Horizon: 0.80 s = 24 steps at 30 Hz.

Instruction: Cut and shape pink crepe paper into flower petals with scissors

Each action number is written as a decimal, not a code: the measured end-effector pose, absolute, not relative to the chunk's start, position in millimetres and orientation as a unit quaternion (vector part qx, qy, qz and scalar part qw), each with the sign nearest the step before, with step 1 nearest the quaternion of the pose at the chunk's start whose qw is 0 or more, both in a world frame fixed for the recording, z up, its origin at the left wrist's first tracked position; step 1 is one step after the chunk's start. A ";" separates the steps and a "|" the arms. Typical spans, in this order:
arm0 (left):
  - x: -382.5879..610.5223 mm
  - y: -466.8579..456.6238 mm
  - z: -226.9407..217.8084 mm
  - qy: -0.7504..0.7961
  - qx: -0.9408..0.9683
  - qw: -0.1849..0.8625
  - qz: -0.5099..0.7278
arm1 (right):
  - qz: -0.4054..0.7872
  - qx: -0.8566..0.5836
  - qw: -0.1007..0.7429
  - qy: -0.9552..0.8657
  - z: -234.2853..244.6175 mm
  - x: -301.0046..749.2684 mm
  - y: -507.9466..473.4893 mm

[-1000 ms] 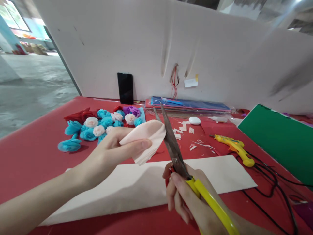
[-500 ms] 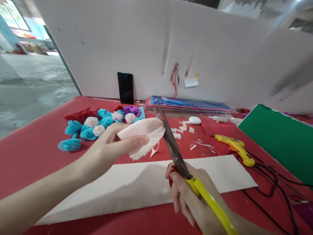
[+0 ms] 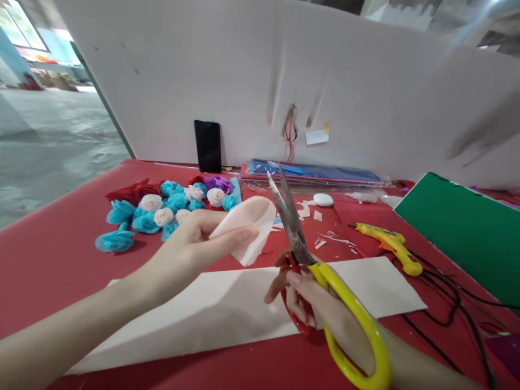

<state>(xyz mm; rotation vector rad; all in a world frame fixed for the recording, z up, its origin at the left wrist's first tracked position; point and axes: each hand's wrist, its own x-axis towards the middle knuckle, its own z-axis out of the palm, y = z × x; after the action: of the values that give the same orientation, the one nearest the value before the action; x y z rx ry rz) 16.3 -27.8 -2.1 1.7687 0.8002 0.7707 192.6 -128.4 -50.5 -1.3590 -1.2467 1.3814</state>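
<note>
My left hand pinches a folded stack of pale pink paper between thumb and fingers, its rounded edge facing right. My right hand grips scissors with yellow and red handles, blades pointing up and away, just right of the pink paper. The blades are slightly apart and do not touch the paper. Both hands hover above a long white paper sheet lying on the red table.
Blue, pink, red and purple paper flowers lie at the left. A black phone leans on the white partition. Stacked coloured sheets, paper scraps, a yellow glue gun with black cables and a green sheet sit to the right.
The scissors swung more upright and opened their handles, drawing back from the pink paper's edge. A small trimmed sliver seen half a second ago has dropped away. My left hand turned the paper slightly.
</note>
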 end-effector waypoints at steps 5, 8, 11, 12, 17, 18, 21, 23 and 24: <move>22.6 -40.0 -4.9 0.332 0.756 0.501 0.259 | 0.475 -0.543 0.531 -0.444 -32.3 196.1 -123.7; 25.3 -47.7 -8.6 0.310 0.765 0.519 0.223 | 0.457 -0.561 0.522 -0.451 -21.0 197.9 -121.5; 29.8 -54.3 -13.6 0.312 0.758 0.540 0.192 | 0.453 -0.560 0.518 -0.461 -18.5 198.9 -120.5; 31.7 -56.1 -14.9 0.316 0.752 0.551 0.178 | 0.456 -0.553 0.521 -0.463 -19.0 198.9 -120.4; 39.9 -62.8 -14.0 0.371 0.716 0.582 0.102 | 0.499 -0.531 0.532 -0.432 -23.5 198.6 -119.8; 41.2 -63.8 -12.8 0.381 0.713 0.581 0.092 | 0.505 -0.529 0.531 -0.427 -24.6 198.8 -119.4; 44.4 -67.2 -10.0 0.380 0.711 0.586 0.082 | 0.531 -0.510 0.528 -0.423 -28.7 200.3 -117.5; 46.4 -69.9 -10.0 0.373 0.707 0.595 0.089 | 0.546 -0.498 0.523 -0.425 -31.5 201.5 -116.8; 47.3 -71.2 -10.6 0.373 0.704 0.597 0.096 | 0.550 -0.494 0.520 -0.427 -32.6 202.0 -116.7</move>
<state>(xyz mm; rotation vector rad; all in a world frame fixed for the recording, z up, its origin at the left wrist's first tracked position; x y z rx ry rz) 47.3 -71.2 -10.6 1.6341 0.8663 0.2239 202.0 -116.7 -32.6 -1.1844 -1.0243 1.3183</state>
